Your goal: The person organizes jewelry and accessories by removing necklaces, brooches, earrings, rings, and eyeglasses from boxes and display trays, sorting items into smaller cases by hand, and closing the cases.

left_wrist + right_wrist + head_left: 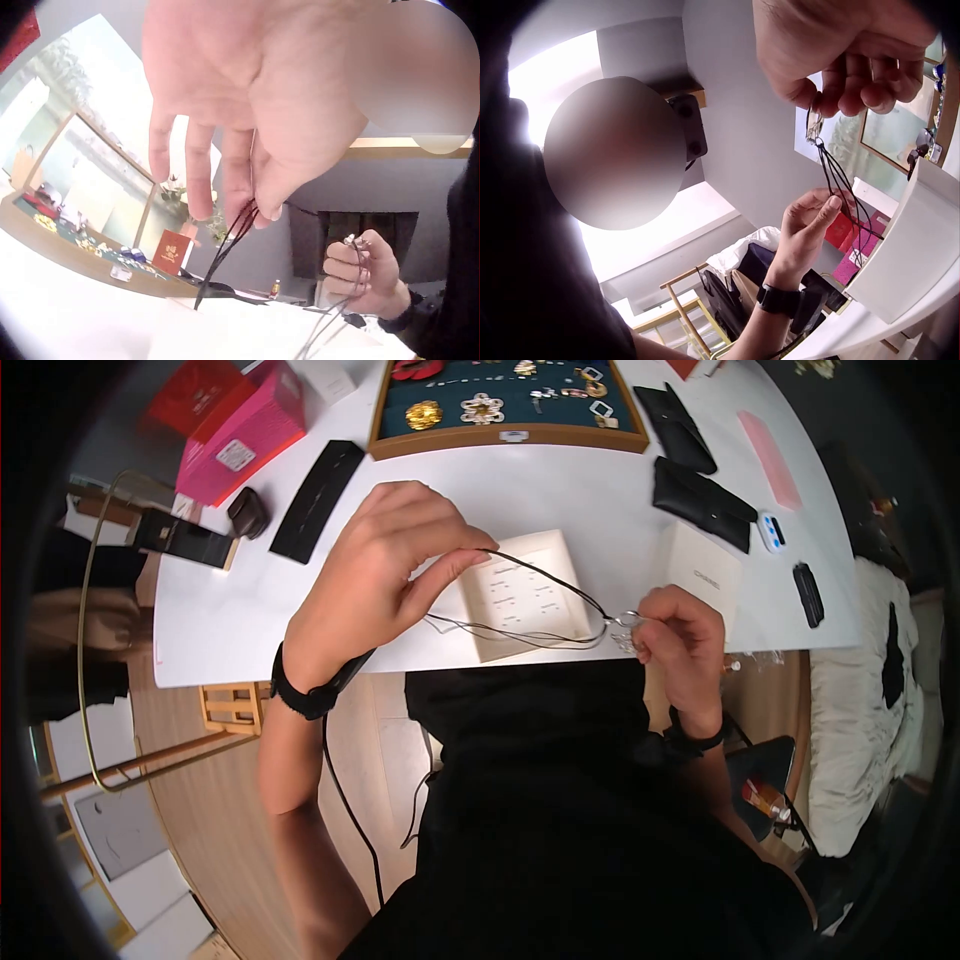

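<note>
A necklace of several thin black cords (549, 574) with a silver pendant (622, 637) is stretched between the two hands. My left hand (385, 565) pinches the cords between thumb and forefinger, as the left wrist view also shows; its other fingers hang loose. Curled fingers of my right hand (685, 645) hold the silver pendant, partly covering it. From the pendant (814, 129) the cords fan out toward the left hand (806, 221) in the right wrist view. Below the cords stands an open white box (520, 585) with small printing on its inside.
A wooden jewellery tray (500, 439) with brooches stands at the back. Black pouches (705, 500) and a cream CHANEL-marked piece (700, 565) lie on the right. A pink box (240, 455) and a flat black case (318, 500) are on the left.
</note>
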### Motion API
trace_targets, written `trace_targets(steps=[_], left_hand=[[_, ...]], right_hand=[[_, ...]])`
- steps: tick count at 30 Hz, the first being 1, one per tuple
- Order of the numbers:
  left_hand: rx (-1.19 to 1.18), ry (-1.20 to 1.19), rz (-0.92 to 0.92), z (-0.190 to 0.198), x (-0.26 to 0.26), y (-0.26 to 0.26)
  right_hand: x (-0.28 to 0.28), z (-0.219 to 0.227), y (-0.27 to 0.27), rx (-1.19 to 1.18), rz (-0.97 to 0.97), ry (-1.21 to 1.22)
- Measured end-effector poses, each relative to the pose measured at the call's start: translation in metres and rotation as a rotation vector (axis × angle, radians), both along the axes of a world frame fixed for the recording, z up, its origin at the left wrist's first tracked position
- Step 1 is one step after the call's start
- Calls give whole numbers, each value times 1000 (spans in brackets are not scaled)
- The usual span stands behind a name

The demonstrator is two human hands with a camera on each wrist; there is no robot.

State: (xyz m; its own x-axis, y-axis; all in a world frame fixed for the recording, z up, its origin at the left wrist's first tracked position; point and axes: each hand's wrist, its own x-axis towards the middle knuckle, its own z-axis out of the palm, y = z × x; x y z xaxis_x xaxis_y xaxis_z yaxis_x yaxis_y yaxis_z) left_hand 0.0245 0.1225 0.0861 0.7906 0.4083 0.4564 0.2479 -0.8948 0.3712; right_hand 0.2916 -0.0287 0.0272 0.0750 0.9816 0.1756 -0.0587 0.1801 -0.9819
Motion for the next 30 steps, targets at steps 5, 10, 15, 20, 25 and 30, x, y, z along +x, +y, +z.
trace_targets(steps=[5,10,15,20,25,30], left_hand=[[78,23,146,-2,-25,-1],[118,102,175,-23,-40,-16],[12,198,358,-36,-46,-48],[-359,-165,480,-39,-48,-93],[-1371,-308,-73,-40,-12,-137],[-1819,-895,-171,-47,39,-146]], right_hand=[[-6,1,2,-45,17,9],[-7,2,4,-15,50,-52],[-10,1,4,-45,49,-48],[-17,3,5,-53,76,-60],[-26,10,2,-74,112,-57],[-26,16,-5,26,85,-43]])
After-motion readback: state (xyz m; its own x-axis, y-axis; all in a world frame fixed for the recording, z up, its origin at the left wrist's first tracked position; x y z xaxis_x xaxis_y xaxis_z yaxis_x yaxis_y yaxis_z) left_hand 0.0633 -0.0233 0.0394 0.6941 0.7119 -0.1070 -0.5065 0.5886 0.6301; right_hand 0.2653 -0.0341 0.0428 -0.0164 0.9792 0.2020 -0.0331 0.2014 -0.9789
